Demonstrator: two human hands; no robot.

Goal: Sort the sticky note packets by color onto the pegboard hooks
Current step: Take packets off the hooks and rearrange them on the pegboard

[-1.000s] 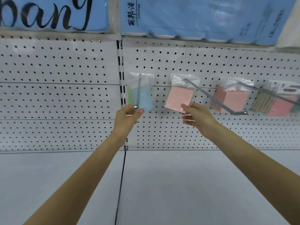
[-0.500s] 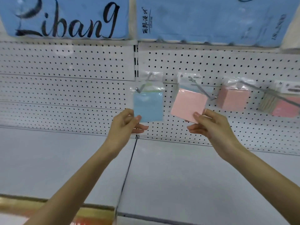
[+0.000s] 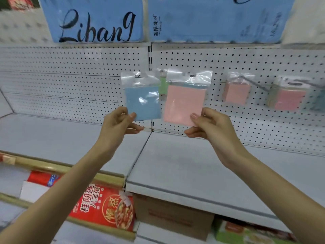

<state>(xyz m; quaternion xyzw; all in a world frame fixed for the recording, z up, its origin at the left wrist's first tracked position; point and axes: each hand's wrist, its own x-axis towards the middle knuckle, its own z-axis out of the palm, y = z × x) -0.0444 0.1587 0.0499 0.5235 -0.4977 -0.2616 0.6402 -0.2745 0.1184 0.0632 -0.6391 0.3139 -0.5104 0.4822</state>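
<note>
left hand (image 3: 118, 125) pinches the lower corner of the blue packet (image 3: 142, 101) between thumb and fingers, and i see the right hand (image 3: 213, 128) pinching the lower corner of the pink packet (image 3: 184, 105) likewise, both packets upright just above the hands, side by side before the pegboard (image 3: 79, 85). a green packet (image 3: 163, 86) peeks out between them, and other pink packets (image 3: 237, 93) hang up and right of the right hand.

White perforated back wall (image 3: 70, 81) far across, grey shelf (image 3: 175, 164) running beneath it, blue packs (image 3: 95, 20) up top, red boxes (image 3: 109, 208) and a brown carton (image 3: 172, 217) near, down below.
</note>
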